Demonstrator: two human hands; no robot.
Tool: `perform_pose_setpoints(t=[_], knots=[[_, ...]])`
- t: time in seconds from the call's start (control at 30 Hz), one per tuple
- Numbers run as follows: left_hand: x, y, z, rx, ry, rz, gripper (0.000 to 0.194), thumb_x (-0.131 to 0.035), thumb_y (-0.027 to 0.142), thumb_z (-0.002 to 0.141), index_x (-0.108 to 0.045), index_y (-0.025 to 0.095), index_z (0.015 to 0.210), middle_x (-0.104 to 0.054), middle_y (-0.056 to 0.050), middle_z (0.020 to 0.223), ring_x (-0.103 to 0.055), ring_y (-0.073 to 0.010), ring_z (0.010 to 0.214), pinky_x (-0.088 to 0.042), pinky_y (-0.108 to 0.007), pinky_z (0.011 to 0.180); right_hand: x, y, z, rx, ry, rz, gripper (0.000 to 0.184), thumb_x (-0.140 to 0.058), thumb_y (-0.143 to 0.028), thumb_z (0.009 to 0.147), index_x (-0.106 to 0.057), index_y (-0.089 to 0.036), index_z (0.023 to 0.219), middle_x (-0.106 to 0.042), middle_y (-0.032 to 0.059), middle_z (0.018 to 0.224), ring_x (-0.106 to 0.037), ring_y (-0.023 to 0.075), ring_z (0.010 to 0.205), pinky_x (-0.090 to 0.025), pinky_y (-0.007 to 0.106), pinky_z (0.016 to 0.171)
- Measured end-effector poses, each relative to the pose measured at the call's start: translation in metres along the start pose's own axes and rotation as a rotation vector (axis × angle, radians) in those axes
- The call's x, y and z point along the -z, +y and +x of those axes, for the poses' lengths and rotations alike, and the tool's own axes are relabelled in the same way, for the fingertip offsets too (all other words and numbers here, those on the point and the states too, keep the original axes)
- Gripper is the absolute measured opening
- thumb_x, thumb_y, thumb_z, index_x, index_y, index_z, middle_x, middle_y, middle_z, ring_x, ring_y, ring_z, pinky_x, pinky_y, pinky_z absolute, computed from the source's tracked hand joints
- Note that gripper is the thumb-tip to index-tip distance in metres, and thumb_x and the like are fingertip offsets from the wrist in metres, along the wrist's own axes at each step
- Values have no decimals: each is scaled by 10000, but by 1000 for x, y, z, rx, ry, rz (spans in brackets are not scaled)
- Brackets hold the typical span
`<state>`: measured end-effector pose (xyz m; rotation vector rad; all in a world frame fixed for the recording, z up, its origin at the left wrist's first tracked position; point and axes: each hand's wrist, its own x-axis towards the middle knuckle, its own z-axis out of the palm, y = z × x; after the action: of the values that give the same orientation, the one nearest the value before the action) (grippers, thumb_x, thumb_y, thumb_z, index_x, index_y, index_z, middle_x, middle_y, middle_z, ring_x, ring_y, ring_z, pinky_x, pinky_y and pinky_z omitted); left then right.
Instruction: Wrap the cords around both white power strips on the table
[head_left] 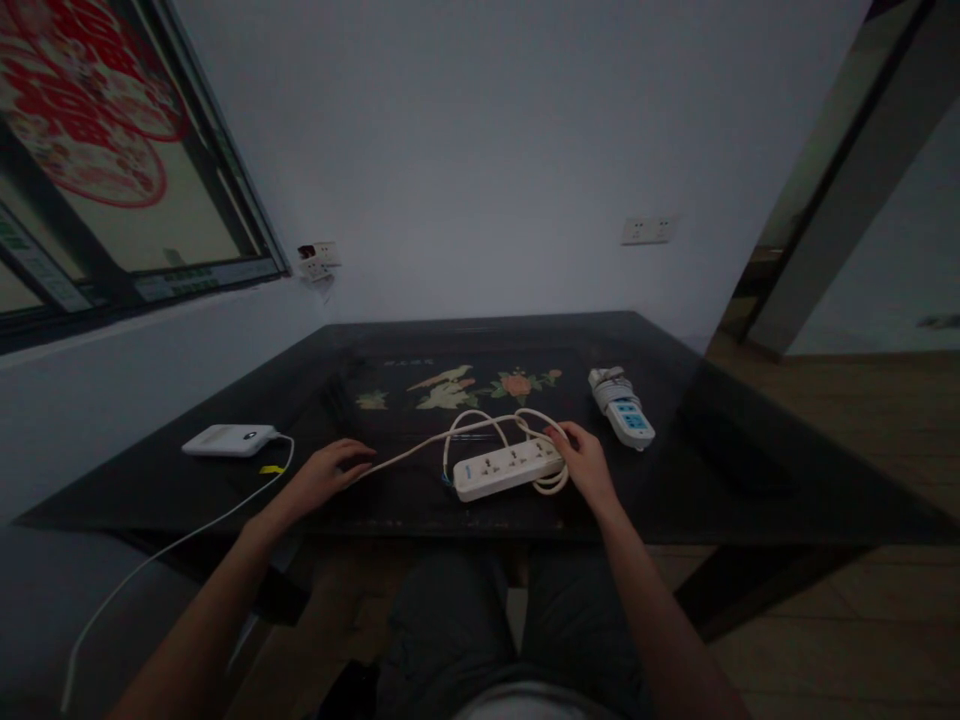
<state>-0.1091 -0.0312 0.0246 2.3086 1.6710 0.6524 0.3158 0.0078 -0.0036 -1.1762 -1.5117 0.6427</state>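
A white power strip (506, 470) lies slightly tilted on the dark table in front of me, its sockets facing up. Its cream power cord (420, 445) loops behind it and coils around its right end. My left hand (330, 472) is at the left, with the cord's stretched length running into its fingers; the cord beyond that is hidden. At the strip's right end, my right hand (585, 462) has its thumb and fingers closed on the looped cord. Whether that hand also touches the strip, I cannot tell.
A second power strip (626, 410), wrapped in its grey cord, lies to the right. On the left sits a white power bank (229, 440) with a white cable (195, 535) hanging off the table's edge. A dark flat object (735, 455) lies far right. Wall sockets (649, 231) are behind.
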Motion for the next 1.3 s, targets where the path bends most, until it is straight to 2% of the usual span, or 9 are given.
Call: perform_pose_setpoints(t=[0.13, 0.33, 0.5, 0.7, 0.87, 1.0, 1.13, 1.2, 1.3], knots=[[-10, 49, 14, -114, 163, 2, 387, -470, 455, 890, -600, 202, 1154, -609, -91, 1187, -557, -235, 1120, -412, -407, 1005, 1, -1, 0, 7, -7, 41, 351, -500, -450, 838, -667, -142, 854, -697, 94, 858, -624, 222, 816, -467, 306, 715], [-50, 108, 46, -230, 155, -51, 357, -461, 375, 915, -546, 195, 1211, -622, -94, 1183, -585, -214, 1079, -458, -376, 944, 8, 0, 3, 36, -12, 40, 361, -483, -439, 859, -676, -137, 900, -705, 107, 897, -642, 223, 838, -490, 326, 749], [-76, 126, 60, -216, 226, -35, 343, -324, 285, 964, -620, 154, 1077, -683, -46, 802, -642, -149, 725, -495, -251, 730, 9, -1, 1, 87, 21, -27, 289, -582, -382, 809, -698, -148, 933, -695, 108, 920, -622, 228, 840, -472, 342, 763], [-74, 162, 78, -258, 94, 173, 317, -376, 238, 951, -587, 173, 1178, -708, -91, 1010, -673, -193, 877, -492, -262, 763, 3, -16, -2, 164, 27, -29, 265, -542, -328, 852, -700, -149, 967, -678, 77, 846, -598, 188, 736, -446, 291, 658], [-74, 186, 97, -302, 15, 208, 251, -451, 234, 929, -620, 186, 1108, -723, -91, 952, -682, -211, 825, -493, -281, 724, -1, -27, -5, 243, 7, -16, 253, -553, -331, 860, -707, -162, 969, -638, 51, 787, -557, 171, 710, -432, 275, 639], [-77, 197, 107, -316, 40, 193, 251, -440, 280, 942, -637, 173, 1055, -718, -97, 928, -672, -209, 834, -482, -274, 725, -1, -31, -7, 301, 7, -91, 253, -565, -354, 860, -708, -180, 976, -581, 45, 770, -534, 183, 750, -445, 295, 691], [-81, 198, 115, -322, 92, 160, 292, -420, 316, 949, -657, 147, 975, -704, -111, 895, -657, -215, 836, -481, -295, 744, 7, -35, 5, 365, 1, -169, 259, -493, -343, 897, -700, -210, 976, -588, 79, 961, -538, 215, 972, -437, 342, 871], [-84, 196, 119, -336, 112, 144, 299, -413, 320, 952, -657, 150, 978, -695, -112, 924, -647, -215, 866, -479, -307, 772, 11, -37, 20, 396, -47, -138, 279, -425, -282, 919, -676, -205, 1011, -608, 86, 1036, -543, 208, 1037, -418, 353, 926], [-88, 195, 125, -356, 121, 129, 277, -423, 294, 948, -652, 147, 997, -685, -118, 954, -634, -224, 911, -472, -328, 811, 16, -42, 47, 393, -258, -99, 252, -441, -238, 889, -647, -178, 1023, -661, 75, 1012, -594, 193, 974, -439, 341, 888]])
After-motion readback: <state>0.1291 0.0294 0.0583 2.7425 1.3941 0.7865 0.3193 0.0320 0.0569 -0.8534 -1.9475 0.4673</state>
